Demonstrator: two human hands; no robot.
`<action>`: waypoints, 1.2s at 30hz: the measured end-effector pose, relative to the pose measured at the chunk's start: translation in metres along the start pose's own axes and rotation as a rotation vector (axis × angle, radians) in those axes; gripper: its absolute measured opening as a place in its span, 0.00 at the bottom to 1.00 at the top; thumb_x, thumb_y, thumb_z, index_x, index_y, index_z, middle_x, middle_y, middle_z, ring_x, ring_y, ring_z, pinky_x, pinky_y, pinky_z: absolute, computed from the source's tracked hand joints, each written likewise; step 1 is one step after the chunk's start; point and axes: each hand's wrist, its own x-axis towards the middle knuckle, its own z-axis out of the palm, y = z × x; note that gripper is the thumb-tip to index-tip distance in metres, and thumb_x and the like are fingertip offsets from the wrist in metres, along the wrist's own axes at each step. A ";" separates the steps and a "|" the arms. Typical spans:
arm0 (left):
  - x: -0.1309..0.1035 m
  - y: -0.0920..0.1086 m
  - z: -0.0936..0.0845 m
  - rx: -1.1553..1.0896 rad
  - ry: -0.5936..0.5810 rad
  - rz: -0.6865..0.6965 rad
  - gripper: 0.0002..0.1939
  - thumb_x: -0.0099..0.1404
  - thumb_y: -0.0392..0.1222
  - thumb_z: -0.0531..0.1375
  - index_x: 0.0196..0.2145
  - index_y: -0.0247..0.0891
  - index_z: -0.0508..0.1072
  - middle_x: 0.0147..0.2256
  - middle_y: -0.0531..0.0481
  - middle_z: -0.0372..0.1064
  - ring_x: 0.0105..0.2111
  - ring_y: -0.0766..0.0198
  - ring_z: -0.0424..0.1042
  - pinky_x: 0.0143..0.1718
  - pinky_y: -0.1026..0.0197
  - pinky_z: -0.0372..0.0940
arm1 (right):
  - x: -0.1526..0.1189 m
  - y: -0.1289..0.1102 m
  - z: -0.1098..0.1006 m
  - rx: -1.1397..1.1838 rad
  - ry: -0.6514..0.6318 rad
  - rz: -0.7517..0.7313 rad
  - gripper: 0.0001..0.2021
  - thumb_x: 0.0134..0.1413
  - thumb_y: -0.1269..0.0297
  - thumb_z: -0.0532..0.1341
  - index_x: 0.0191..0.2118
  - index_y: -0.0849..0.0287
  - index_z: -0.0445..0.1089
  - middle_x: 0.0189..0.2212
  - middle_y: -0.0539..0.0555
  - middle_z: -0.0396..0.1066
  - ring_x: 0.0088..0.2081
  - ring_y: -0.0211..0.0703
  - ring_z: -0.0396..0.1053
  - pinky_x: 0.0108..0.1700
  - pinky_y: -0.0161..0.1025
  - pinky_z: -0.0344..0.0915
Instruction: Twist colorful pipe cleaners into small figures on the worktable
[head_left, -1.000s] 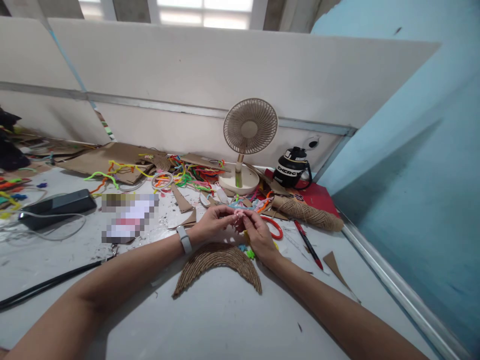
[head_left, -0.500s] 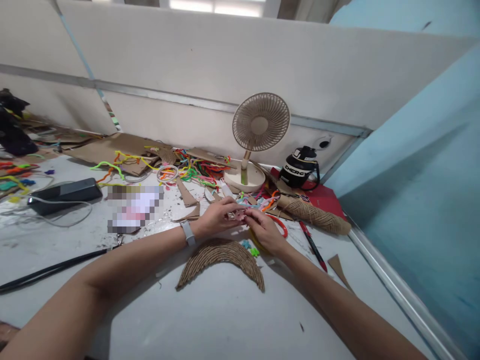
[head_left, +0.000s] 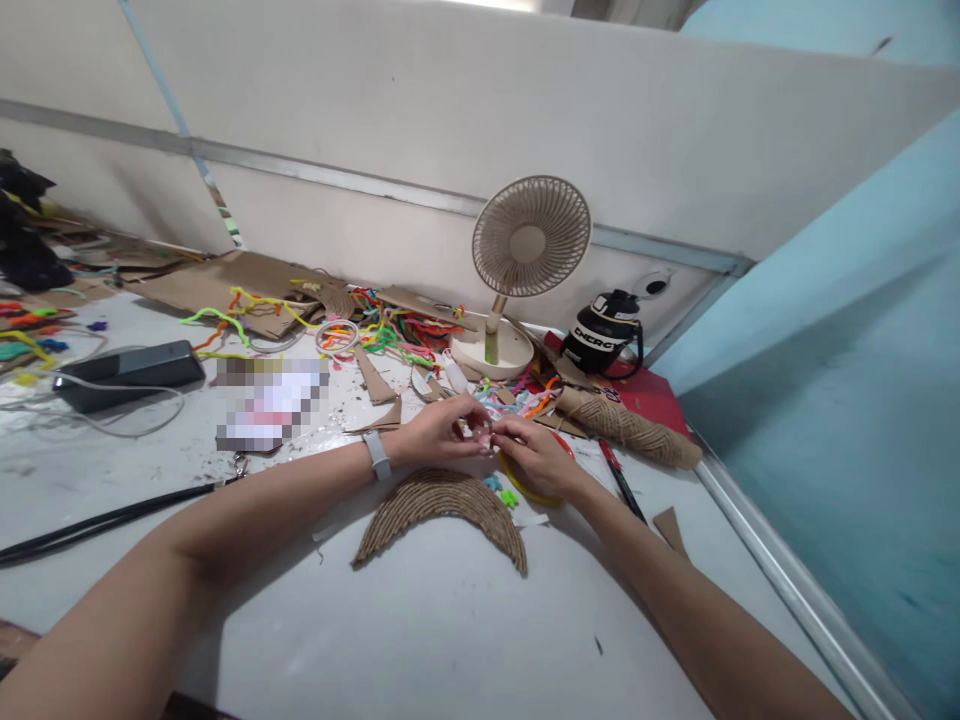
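Note:
My left hand [head_left: 444,428], with a pale watch band at the wrist, and my right hand [head_left: 537,456] meet above the table. Fingertips of both pinch a small pale-pink piece [head_left: 484,438], mostly covered by the fingers; its exact kind is unclear. Just below lies a crescent [head_left: 441,496] faced with rows of brown twine. A small blue fuzzy shape [head_left: 493,483] and a bright green one [head_left: 509,498] rest at its upper right edge. Partly under my right hand is a yellow ring [head_left: 525,484], with a red ring [head_left: 564,445] behind it.
A desk fan [head_left: 531,238] stands behind the hands, amid colourful pipe cleaners [head_left: 390,325] and cardboard scraps [head_left: 373,376]. To the right are a twine roll [head_left: 630,428], a red marker [head_left: 621,480] and a black bottle [head_left: 601,332]. A black power brick [head_left: 131,375] sits left.
The view has tilted slightly downward. Both hands still pinch the pink piece, and their fingers have shifted a little around it.

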 end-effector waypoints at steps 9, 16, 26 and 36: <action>-0.001 0.002 0.000 0.012 -0.042 -0.021 0.13 0.57 0.46 0.61 0.37 0.36 0.68 0.33 0.50 0.68 0.31 0.67 0.66 0.31 0.66 0.61 | -0.001 0.000 0.002 0.045 -0.019 0.050 0.09 0.53 0.58 0.59 0.31 0.56 0.74 0.30 0.51 0.72 0.34 0.45 0.67 0.40 0.40 0.61; -0.001 0.002 0.000 0.063 -0.072 -0.029 0.13 0.55 0.46 0.62 0.35 0.37 0.66 0.29 0.52 0.67 0.26 0.69 0.65 0.27 0.67 0.58 | -0.001 -0.004 0.004 0.078 -0.061 0.036 0.10 0.54 0.57 0.59 0.31 0.56 0.74 0.31 0.51 0.72 0.35 0.45 0.67 0.40 0.40 0.61; -0.003 0.007 0.000 0.175 -0.062 -0.050 0.11 0.57 0.45 0.59 0.35 0.37 0.65 0.27 0.53 0.66 0.24 0.69 0.63 0.24 0.66 0.55 | -0.002 -0.002 0.003 0.026 -0.077 -0.019 0.10 0.56 0.59 0.58 0.34 0.55 0.75 0.31 0.52 0.71 0.35 0.44 0.67 0.39 0.40 0.62; -0.002 0.009 0.000 0.098 -0.012 -0.054 0.07 0.56 0.42 0.58 0.32 0.37 0.64 0.25 0.54 0.64 0.23 0.71 0.61 0.23 0.67 0.54 | -0.003 0.001 -0.002 -0.092 -0.114 -0.079 0.11 0.61 0.60 0.53 0.40 0.54 0.73 0.36 0.54 0.71 0.40 0.45 0.68 0.45 0.42 0.62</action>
